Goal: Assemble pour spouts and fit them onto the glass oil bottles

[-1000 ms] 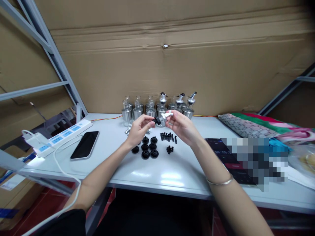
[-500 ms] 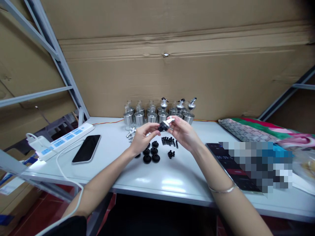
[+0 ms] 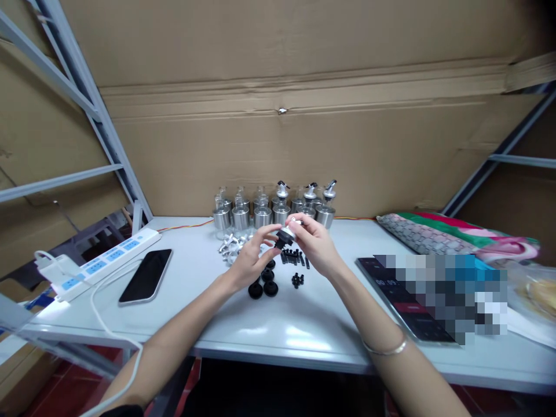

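Over the middle of the table, both hands are around one bottle pourer [image 3: 285,236], with a black ribbed stopper below and a silver spout top. My left hand [image 3: 249,262] has its thumb and fingers at the black stopper. My right hand [image 3: 317,243] pinches the silver top from the other side. Beneath them lie several round black stoppers [image 3: 270,288], partly hidden by my left hand. Loose silver spouts [image 3: 228,246] are piled left of it. Short black levers [image 3: 301,258] sit in a row near my right hand, with small black caps [image 3: 297,281] in front.
Glass bottles with steel sleeves [image 3: 263,217] stand in rows at the back; three carry pourers. A phone [image 3: 146,277] and a power strip [image 3: 115,255] with a white cable are on the left. At right lie a dark tablet-like screen [image 3: 391,284] and patterned fabric [image 3: 434,234].
The pourer has turned from lying nearly sideways to a more upright tilt, stopper down. My right fingers have shifted onto its silver top. The whole view has moved slightly.
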Tool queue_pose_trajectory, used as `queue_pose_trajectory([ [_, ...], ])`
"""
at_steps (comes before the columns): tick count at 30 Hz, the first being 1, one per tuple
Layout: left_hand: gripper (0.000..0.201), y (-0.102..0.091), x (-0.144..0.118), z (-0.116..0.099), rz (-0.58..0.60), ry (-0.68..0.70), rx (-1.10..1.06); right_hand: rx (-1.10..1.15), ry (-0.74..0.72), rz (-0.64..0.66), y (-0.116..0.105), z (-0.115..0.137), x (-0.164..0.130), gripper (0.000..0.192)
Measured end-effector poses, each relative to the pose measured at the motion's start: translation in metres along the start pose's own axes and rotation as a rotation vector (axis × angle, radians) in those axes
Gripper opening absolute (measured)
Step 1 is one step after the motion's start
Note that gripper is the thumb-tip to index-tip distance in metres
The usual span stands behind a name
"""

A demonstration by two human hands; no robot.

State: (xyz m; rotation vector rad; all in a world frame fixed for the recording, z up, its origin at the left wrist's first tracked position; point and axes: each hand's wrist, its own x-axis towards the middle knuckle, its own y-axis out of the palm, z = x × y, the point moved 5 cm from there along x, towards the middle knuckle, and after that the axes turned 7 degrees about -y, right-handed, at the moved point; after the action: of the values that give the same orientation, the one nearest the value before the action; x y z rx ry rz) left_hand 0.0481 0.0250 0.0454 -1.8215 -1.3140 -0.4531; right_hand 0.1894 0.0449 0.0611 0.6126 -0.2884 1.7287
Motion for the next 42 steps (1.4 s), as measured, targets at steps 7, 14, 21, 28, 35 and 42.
queue_pose_trajectory([
  [7, 0.044, 0.002, 0.000, 0.000, 0.063, 0.003, 0.002, -0.074, -0.026, 0.074, 0.002, 0.003, -0.001, 0.032],
  [14, 0.037, 0.003, -0.001, 0.009, 0.055, -0.125, -0.043, -0.098, 0.013, 0.101, 0.001, -0.007, 0.000, 0.030],
  [21, 0.033, 0.005, -0.005, 0.012, -0.001, -0.131, -0.034, -0.037, 0.079, 0.075, 0.006, -0.011, -0.003, 0.034],
  [28, 0.031, 0.004, -0.005, 0.010, -0.049, -0.112, -0.030, 0.089, 0.114, 0.058, 0.015, -0.014, -0.005, 0.038],
  [35, 0.036, -0.001, -0.002, 0.008, -0.032, -0.079, 0.082, -0.282, -0.016, 0.013, 0.006, -0.008, -0.003, 0.029],
  [42, 0.040, -0.006, 0.000, 0.013, -0.066, -0.073, 0.128, -0.697, -0.398, -0.050, 0.004, 0.012, -0.007, 0.010],
])
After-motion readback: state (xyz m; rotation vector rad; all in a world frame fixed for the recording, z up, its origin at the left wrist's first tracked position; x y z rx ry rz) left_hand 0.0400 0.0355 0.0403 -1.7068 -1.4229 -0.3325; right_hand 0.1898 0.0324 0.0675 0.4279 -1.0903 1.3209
